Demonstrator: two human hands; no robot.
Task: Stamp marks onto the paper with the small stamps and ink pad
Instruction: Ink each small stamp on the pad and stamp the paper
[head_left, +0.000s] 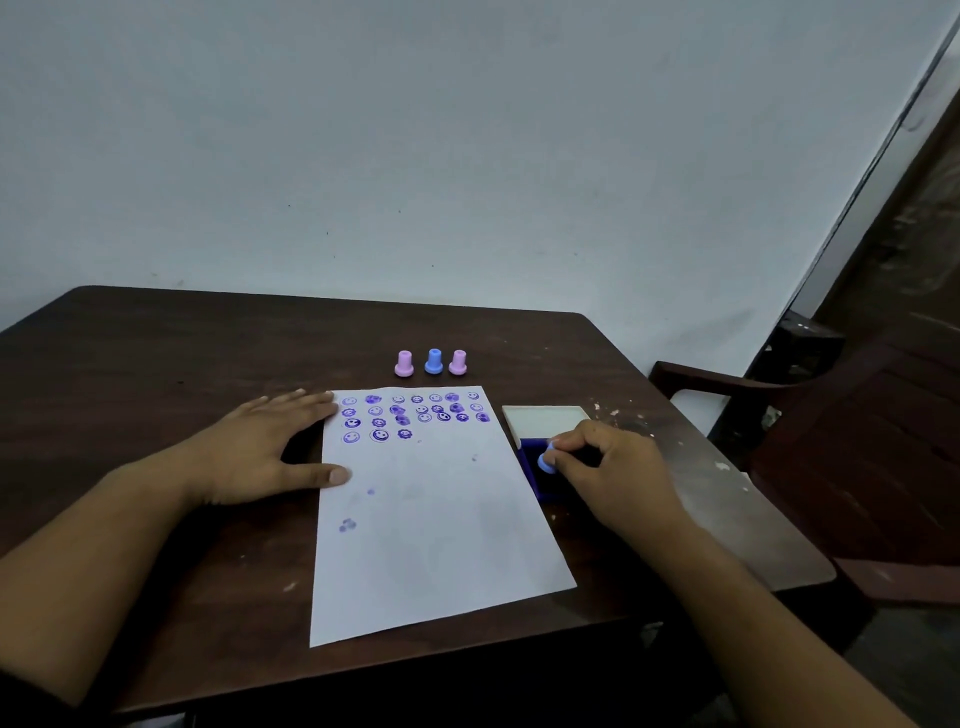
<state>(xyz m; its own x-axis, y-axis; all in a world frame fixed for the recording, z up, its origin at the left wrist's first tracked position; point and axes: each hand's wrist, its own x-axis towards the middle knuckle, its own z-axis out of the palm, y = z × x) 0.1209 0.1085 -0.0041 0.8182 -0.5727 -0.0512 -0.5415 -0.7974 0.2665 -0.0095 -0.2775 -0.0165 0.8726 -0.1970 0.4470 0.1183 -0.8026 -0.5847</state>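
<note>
A white sheet of paper lies on the dark wooden table, with several rows of purple smiley marks across its top. My left hand rests flat on the paper's left edge, fingers spread. My right hand pinches a small blue stamp and presses it onto the blue ink pad, just right of the paper. The pad's pale open lid lies behind it. Three more stamps stand beyond the paper: a pink stamp, a blue stamp and another pink stamp.
A dark wooden chair stands close to the table's right side. A pale wall rises directly behind the table. White paint flecks dot the table's right part.
</note>
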